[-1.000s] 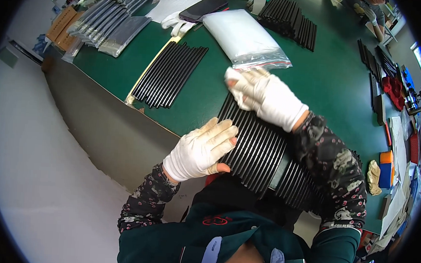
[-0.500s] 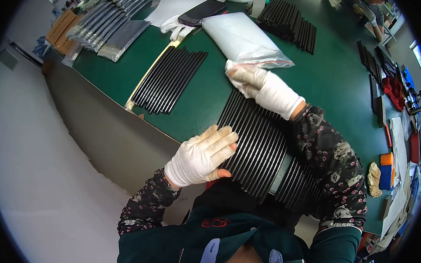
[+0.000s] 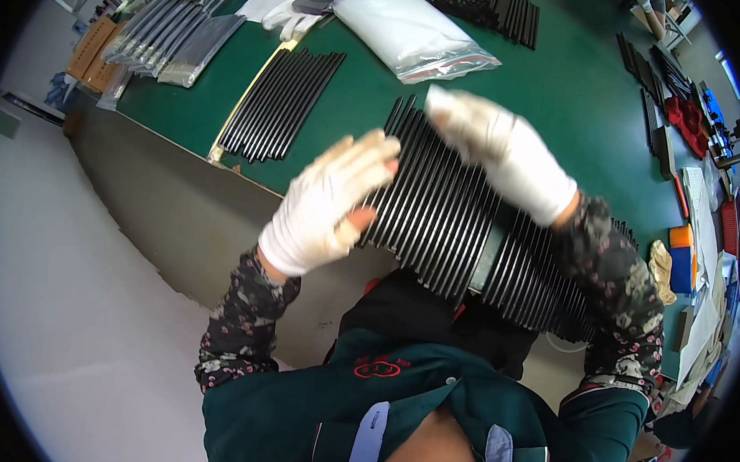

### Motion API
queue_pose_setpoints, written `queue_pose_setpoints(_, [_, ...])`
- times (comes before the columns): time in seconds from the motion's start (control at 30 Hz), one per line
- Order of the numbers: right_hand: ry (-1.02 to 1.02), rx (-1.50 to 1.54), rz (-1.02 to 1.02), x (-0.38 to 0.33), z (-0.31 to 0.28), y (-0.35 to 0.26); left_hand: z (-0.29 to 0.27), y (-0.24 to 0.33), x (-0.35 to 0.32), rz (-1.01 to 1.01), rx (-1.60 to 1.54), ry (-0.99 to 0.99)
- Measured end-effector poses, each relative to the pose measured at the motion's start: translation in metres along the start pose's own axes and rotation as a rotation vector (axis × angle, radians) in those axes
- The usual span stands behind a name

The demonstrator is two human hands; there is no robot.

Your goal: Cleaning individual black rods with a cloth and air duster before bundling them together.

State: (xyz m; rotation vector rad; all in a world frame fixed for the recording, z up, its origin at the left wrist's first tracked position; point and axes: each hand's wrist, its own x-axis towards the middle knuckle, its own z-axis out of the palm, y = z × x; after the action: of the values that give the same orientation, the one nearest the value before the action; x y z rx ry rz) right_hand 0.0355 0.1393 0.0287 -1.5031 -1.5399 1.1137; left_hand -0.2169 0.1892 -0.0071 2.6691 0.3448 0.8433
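Black rods (image 3: 443,201) lie side by side in a broad row at the near edge of a green table (image 3: 560,115), directly before a worker in white gloves and floral sleeves. The left hand (image 3: 330,200) is at the row's left side, fingers straight and together, thumb apart, grasping nothing; whether it touches the rods cannot be told. The right hand (image 3: 496,146), blurred, is over the row's far end, fingers bent, with something white at the tips; whether it grips anything cannot be told. Two rods jut beyond the others at the far left corner.

A second row of rods (image 3: 531,269) lies just right, partly behind the right sleeve (image 3: 619,273). A smaller set (image 3: 284,105) rests to the left, beside a yellow strip (image 3: 251,95). Farther off are a clear bag with white contents (image 3: 410,32), a white glove (image 3: 287,19) and wrapped bundles (image 3: 176,24). A red cloth (image 3: 687,126) lies far right.
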Motion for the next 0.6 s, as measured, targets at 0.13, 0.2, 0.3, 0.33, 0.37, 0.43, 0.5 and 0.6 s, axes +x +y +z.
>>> queue_pose_setpoints(0.13, [-0.465, -0.319, -0.706, -0.064, 0.044, 0.004, 0.008, -0.024, 0.016, -0.072, 0.026, 0.022])
queue_pose_setpoints(0.2, [-0.479, -0.165, -0.541, -0.07, 0.044, 0.002, 0.016, -0.033, 0.023, -0.053, 0.074, -0.054])
queue_pose_setpoints(0.3, [-0.202, -0.326, -0.546, -0.054, 0.027, 0.001, 0.026, -0.029, 0.031, -0.017, 0.128, -0.142])
queue_pose_setpoints(0.33, [-0.215, -0.264, -0.328, -0.05, 0.026, 0.003, 0.029, -0.033, 0.029, 0.001, 0.128, -0.128])
queue_pose_setpoints(0.37, [-0.01, -0.553, -0.889, -0.056, 0.052, 0.02, 0.031, -0.036, 0.029, 0.018, 0.129, -0.115])
queue_pose_setpoints(0.43, [-0.474, -0.242, -0.745, -0.076, 0.073, 0.002, 0.034, -0.037, 0.03, 0.018, 0.145, -0.135])
queue_pose_setpoints(0.5, [-0.433, -0.306, -0.805, -0.072, 0.071, -0.007, 0.033, -0.036, 0.03, 0.015, 0.142, -0.136])
queue_pose_setpoints(0.6, [-0.163, -0.306, -0.677, -0.04, 0.067, 0.002, 0.034, -0.034, 0.028, 0.001, 0.149, -0.146])
